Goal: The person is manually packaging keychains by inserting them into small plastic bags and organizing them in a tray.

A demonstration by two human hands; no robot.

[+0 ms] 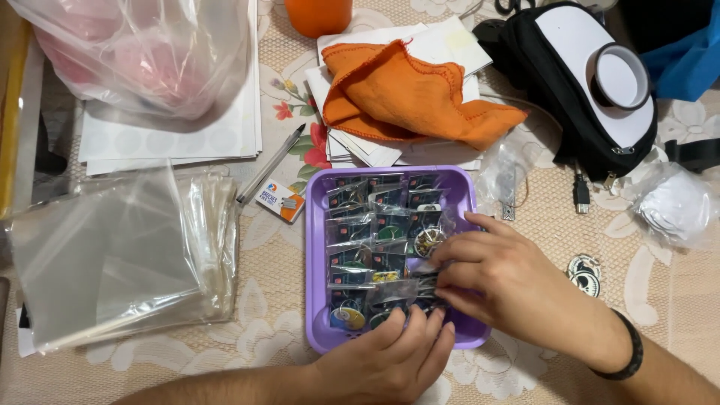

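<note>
While both hands are working inside the purple tray (316, 247), the right hand (501, 279) is pinching a clear packet (405, 289) among the bagged keychains (379, 225). The left hand (390, 358) is resting flat-fingered on the front row, gripping nothing. Sliding the packet in upright, without crushing its neighbours, seems wisest.

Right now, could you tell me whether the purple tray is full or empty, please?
Nearly full: the purple tray holds rows of small clear packets almost wall to wall, with both the left hand and right hand on them.
</note>
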